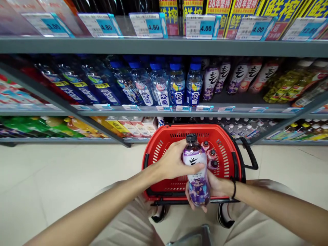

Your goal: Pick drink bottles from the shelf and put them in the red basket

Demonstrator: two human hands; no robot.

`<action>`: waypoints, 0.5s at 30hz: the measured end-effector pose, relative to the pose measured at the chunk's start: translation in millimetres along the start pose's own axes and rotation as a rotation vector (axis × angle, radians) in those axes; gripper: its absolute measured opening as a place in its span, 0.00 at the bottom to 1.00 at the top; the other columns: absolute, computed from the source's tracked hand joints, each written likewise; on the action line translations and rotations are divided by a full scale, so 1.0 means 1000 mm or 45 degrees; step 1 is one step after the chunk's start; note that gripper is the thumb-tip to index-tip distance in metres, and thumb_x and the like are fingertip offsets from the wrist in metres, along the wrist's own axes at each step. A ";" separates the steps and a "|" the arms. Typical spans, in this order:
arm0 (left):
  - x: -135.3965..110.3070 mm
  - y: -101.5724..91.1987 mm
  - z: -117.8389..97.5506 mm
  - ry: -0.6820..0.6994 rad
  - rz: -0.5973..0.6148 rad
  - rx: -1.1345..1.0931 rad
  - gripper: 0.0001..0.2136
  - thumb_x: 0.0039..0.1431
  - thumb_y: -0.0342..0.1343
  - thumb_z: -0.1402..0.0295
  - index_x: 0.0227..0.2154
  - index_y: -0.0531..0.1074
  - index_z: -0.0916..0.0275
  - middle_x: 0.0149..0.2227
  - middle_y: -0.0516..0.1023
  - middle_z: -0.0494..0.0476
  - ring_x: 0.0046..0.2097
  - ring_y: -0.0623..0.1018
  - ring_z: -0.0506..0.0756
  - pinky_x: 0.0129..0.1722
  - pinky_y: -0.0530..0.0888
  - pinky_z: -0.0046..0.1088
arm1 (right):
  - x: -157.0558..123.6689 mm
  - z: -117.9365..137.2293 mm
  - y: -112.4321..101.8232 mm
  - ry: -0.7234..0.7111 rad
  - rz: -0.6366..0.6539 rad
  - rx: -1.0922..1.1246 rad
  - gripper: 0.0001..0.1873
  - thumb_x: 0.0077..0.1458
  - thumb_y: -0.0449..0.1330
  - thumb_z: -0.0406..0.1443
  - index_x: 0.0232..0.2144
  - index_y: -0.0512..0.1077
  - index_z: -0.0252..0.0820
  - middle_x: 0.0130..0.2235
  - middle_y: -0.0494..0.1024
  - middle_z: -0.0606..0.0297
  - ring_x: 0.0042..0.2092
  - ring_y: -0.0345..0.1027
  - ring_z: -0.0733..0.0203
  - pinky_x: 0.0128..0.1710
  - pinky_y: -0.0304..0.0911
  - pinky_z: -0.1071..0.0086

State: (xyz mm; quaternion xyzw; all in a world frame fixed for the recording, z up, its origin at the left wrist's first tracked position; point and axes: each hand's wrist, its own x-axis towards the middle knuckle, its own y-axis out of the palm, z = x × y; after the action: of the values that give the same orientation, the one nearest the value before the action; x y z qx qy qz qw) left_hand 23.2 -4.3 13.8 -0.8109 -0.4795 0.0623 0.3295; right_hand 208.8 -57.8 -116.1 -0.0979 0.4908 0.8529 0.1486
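A purple-labelled drink bottle (196, 171) with a black cap is held upright, tilted slightly, over the near side of a red shopping basket (159, 136). My left hand (175, 160) wraps around its upper part, thumb across the white label. Beneath and behind the lower part, my right hand (216, 184) cups the bottle, with fingertips showing at its base. Inside the basket, at the right, stand several bottles with dark caps (212, 154). The bottle and my hands hide part of the basket's floor.
Ahead, a grey shelf (164, 46) holds rows of bottles, including blue-capped bottles (156, 85) and similar purple bottles (211, 82). Price tags (202, 27) line the edges. The basket's black handle (249, 155) sticks out right. My legs flank the basket; a grey object (192, 235) lies below.
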 end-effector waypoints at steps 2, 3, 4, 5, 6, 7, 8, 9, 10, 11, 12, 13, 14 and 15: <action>0.000 0.002 0.001 0.022 -0.013 0.044 0.20 0.50 0.64 0.53 0.37 0.74 0.65 0.34 0.77 0.55 0.31 0.76 0.54 0.31 0.73 0.31 | 0.001 0.000 -0.001 -0.036 -0.040 0.004 0.50 0.48 0.35 0.75 0.30 0.67 0.36 0.28 0.76 0.50 0.26 0.71 0.56 0.21 0.67 0.67; 0.000 0.003 0.002 0.031 -0.021 0.059 0.20 0.49 0.65 0.54 0.37 0.74 0.65 0.33 0.77 0.54 0.31 0.76 0.54 0.31 0.73 0.31 | 0.001 -0.001 -0.001 -0.048 -0.056 0.002 0.49 0.48 0.36 0.75 0.31 0.67 0.36 0.29 0.76 0.50 0.27 0.71 0.56 0.22 0.68 0.66; 0.000 0.004 0.003 0.035 -0.026 0.070 0.19 0.49 0.64 0.54 0.37 0.73 0.65 0.33 0.77 0.54 0.31 0.76 0.54 0.31 0.73 0.31 | 0.002 -0.001 -0.001 -0.052 -0.064 -0.003 0.49 0.49 0.36 0.74 0.32 0.67 0.36 0.29 0.76 0.50 0.27 0.71 0.56 0.22 0.68 0.66; 0.000 0.004 0.004 0.037 -0.029 0.078 0.19 0.49 0.64 0.54 0.37 0.73 0.65 0.33 0.77 0.54 0.31 0.76 0.54 0.31 0.73 0.31 | 0.002 -0.002 -0.001 -0.053 -0.070 -0.013 0.49 0.49 0.36 0.74 0.33 0.67 0.36 0.30 0.76 0.50 0.27 0.71 0.56 0.22 0.69 0.65; 0.000 0.004 0.005 0.042 -0.030 0.082 0.19 0.49 0.64 0.54 0.37 0.73 0.65 0.33 0.77 0.54 0.31 0.76 0.54 0.31 0.73 0.31 | 0.002 -0.001 -0.001 -0.055 -0.078 -0.026 0.48 0.49 0.36 0.73 0.34 0.67 0.36 0.30 0.76 0.50 0.27 0.71 0.56 0.22 0.69 0.65; 0.000 0.004 0.005 0.049 -0.030 0.085 0.20 0.49 0.64 0.54 0.38 0.74 0.65 0.34 0.77 0.54 0.31 0.77 0.54 0.31 0.73 0.31 | 0.002 -0.001 -0.001 -0.062 -0.089 -0.046 0.48 0.50 0.36 0.73 0.34 0.67 0.35 0.31 0.76 0.49 0.28 0.71 0.56 0.22 0.69 0.65; -0.001 0.003 0.005 0.057 -0.028 0.087 0.20 0.49 0.64 0.55 0.38 0.74 0.65 0.34 0.77 0.55 0.32 0.77 0.54 0.31 0.73 0.31 | 0.002 0.000 0.000 -0.072 -0.102 -0.070 0.48 0.50 0.36 0.72 0.35 0.67 0.35 0.31 0.76 0.49 0.28 0.72 0.55 0.21 0.68 0.66; -0.001 0.003 0.005 0.067 -0.026 0.090 0.20 0.48 0.65 0.55 0.39 0.74 0.65 0.34 0.77 0.55 0.32 0.77 0.55 0.32 0.73 0.31 | 0.002 0.002 0.002 -0.082 -0.119 -0.096 0.48 0.50 0.36 0.72 0.36 0.67 0.35 0.31 0.76 0.49 0.29 0.72 0.55 0.20 0.67 0.67; -0.001 0.002 0.004 0.074 -0.027 0.095 0.20 0.48 0.65 0.55 0.39 0.74 0.65 0.34 0.78 0.55 0.32 0.77 0.55 0.32 0.74 0.31 | 0.002 0.004 0.004 -0.089 -0.137 -0.119 0.48 0.49 0.37 0.73 0.36 0.67 0.35 0.31 0.76 0.49 0.29 0.72 0.54 0.18 0.66 0.68; -0.001 0.001 0.003 0.077 -0.030 0.100 0.20 0.48 0.65 0.55 0.39 0.74 0.65 0.34 0.78 0.55 0.32 0.78 0.55 0.33 0.74 0.32 | 0.002 0.006 0.006 -0.092 -0.154 -0.138 0.48 0.48 0.39 0.73 0.36 0.68 0.35 0.31 0.76 0.49 0.29 0.72 0.54 0.17 0.65 0.69; -0.002 0.000 0.003 0.076 -0.033 0.103 0.21 0.48 0.65 0.55 0.40 0.74 0.65 0.34 0.78 0.55 0.32 0.78 0.55 0.33 0.74 0.32 | 0.002 0.009 0.008 -0.089 -0.171 -0.151 0.48 0.46 0.40 0.73 0.37 0.68 0.35 0.31 0.76 0.49 0.29 0.73 0.54 0.16 0.65 0.69; -0.002 0.000 0.002 0.072 -0.039 0.106 0.21 0.47 0.65 0.55 0.40 0.74 0.65 0.34 0.78 0.55 0.33 0.78 0.56 0.34 0.74 0.32 | 0.001 0.011 0.011 -0.088 -0.189 -0.160 0.49 0.45 0.41 0.74 0.37 0.68 0.35 0.31 0.76 0.48 0.28 0.73 0.53 0.16 0.65 0.68; -0.002 0.000 0.002 0.066 -0.042 0.107 0.21 0.47 0.65 0.55 0.40 0.74 0.65 0.35 0.78 0.55 0.33 0.78 0.56 0.34 0.74 0.33 | 0.001 0.013 0.013 -0.085 -0.201 -0.165 0.50 0.44 0.42 0.74 0.37 0.68 0.34 0.32 0.76 0.48 0.28 0.73 0.53 0.16 0.66 0.67; -0.002 0.000 0.002 0.060 -0.043 0.106 0.21 0.47 0.65 0.55 0.40 0.74 0.65 0.35 0.78 0.55 0.33 0.78 0.56 0.34 0.74 0.33 | 0.000 0.014 0.014 -0.077 -0.206 -0.169 0.51 0.43 0.42 0.75 0.37 0.68 0.34 0.32 0.76 0.48 0.28 0.73 0.53 0.16 0.67 0.66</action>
State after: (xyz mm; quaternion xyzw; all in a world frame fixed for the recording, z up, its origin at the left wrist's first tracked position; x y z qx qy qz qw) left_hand 21.3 -4.8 12.4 -0.7895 -0.4822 0.0576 0.3753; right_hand 203.2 -52.2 -97.8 -0.1211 0.4191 0.8713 0.2250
